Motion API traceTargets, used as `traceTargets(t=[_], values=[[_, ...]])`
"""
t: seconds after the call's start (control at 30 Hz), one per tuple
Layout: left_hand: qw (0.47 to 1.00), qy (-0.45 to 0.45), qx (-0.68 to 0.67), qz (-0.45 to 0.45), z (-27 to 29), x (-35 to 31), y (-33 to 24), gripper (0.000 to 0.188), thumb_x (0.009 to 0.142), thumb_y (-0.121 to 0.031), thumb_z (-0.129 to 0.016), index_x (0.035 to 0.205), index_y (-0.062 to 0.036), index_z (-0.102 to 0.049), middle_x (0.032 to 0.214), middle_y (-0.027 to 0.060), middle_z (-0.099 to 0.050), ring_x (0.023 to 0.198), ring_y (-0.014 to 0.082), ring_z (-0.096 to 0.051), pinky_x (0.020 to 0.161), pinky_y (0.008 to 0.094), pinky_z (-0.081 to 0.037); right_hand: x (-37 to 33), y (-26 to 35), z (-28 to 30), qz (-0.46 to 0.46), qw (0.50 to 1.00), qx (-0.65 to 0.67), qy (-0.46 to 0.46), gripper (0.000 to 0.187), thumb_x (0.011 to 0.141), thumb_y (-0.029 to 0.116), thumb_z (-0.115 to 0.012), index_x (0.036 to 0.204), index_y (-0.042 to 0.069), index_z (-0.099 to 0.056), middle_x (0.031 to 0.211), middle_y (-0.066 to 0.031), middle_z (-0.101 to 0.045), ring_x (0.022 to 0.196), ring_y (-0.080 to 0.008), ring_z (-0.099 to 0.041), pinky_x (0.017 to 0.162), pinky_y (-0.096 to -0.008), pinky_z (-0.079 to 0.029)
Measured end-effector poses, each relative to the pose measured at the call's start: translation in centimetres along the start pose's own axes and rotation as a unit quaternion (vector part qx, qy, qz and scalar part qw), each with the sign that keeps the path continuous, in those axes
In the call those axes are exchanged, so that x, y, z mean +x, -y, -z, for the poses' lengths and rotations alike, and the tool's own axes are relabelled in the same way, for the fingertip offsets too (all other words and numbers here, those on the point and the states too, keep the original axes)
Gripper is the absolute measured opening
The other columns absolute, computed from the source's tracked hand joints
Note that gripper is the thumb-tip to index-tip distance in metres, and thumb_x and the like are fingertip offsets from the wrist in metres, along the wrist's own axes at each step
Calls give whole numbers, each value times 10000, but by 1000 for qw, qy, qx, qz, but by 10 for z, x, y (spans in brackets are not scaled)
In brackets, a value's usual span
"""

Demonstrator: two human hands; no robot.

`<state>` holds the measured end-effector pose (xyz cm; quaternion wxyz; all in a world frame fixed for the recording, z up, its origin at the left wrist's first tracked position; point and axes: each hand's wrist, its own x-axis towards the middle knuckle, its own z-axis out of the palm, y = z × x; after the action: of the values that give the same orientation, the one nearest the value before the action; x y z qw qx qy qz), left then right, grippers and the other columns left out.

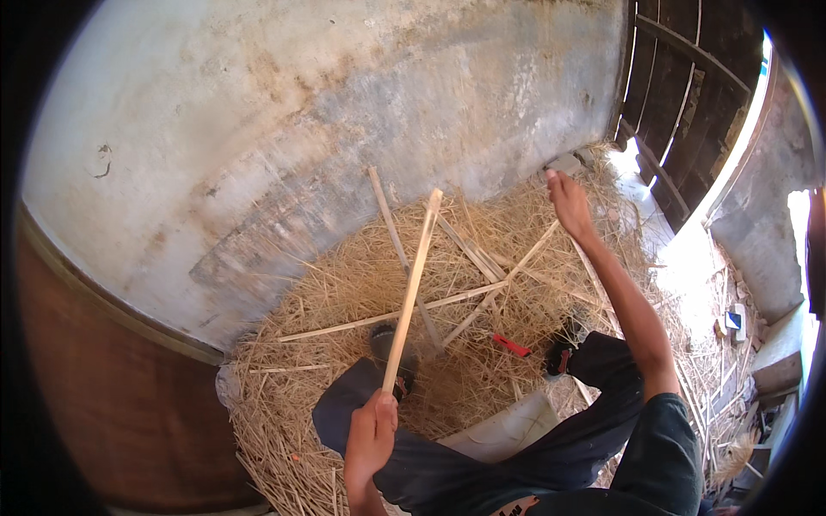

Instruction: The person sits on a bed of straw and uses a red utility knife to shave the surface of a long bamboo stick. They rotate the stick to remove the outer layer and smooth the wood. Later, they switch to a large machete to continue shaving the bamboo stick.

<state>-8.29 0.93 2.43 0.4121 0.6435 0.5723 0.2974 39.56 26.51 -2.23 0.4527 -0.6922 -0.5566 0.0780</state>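
My left hand (372, 430) is wrapped round the lower end of a pale split bamboo strip (413, 288), which points up and slightly right across the middle. Far off to the right, my right hand (570, 205) is raised with its fingers curled in and the thumb end up; what it holds, if anything, is hidden. Just below that hand, the end of another strip (533, 248) shows over the straw. A red utility knife (512, 346) lies on the straw between my feet, apart from both hands.
Loose straw (335, 292) covers the ground, with several strips crossing on it. A stained plaster wall (344, 112) rises behind. A pale block-like piece (503, 430) sits between my legs. Dark wooden boards (688, 95) stand at the far right, and a brown panel (120, 370) at left.
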Motion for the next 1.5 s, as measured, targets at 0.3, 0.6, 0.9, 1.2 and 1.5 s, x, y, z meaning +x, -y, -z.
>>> traceTargets(t=[0.3,0.6,0.9,1.2,1.5], values=[[950,129,-262,111,-29,23,0,527,1172,-503,-329,842,-105,-428,641,-31,-349,483,66,-303,441,278,-258,-134,104,16,277,949,-9,152,355,1053,400,-635,1094,50,-597,740,-126,-638,588,-292,-648,536,-420,-525],[937,157,-282,137,-42,20,-12,593,1163,-526,-344,928,-34,-576,633,-50,-371,494,60,-309,446,262,-298,-157,121,27,364,918,-32,151,331,1005,356,-702,1061,55,-575,782,-114,-637,622,-309,-647,525,-415,-512],[920,187,-319,133,-47,25,-5,566,1153,-569,-333,881,-96,-486,574,-43,-325,441,63,-281,416,262,-273,-157,124,33,379,910,-36,163,349,1021,373,-676,1058,48,-553,768,-121,-636,628,-345,-654,537,-440,-514],[826,297,-438,192,-43,18,15,640,1100,-683,-349,767,-140,-405,581,-57,-322,448,49,-283,401,239,-228,-134,112,43,317,934,-12,164,368,1028,408,-655,1061,54,-559,752,-129,-612,609,-355,-640,543,-451,-510],[922,157,-323,142,-54,15,5,604,1162,-532,-305,813,-83,-506,600,-33,-388,481,106,-375,457,254,-308,-131,110,47,337,931,-25,136,328,1042,372,-647,1062,55,-564,705,-122,-610,563,-344,-622,525,-442,-494]])
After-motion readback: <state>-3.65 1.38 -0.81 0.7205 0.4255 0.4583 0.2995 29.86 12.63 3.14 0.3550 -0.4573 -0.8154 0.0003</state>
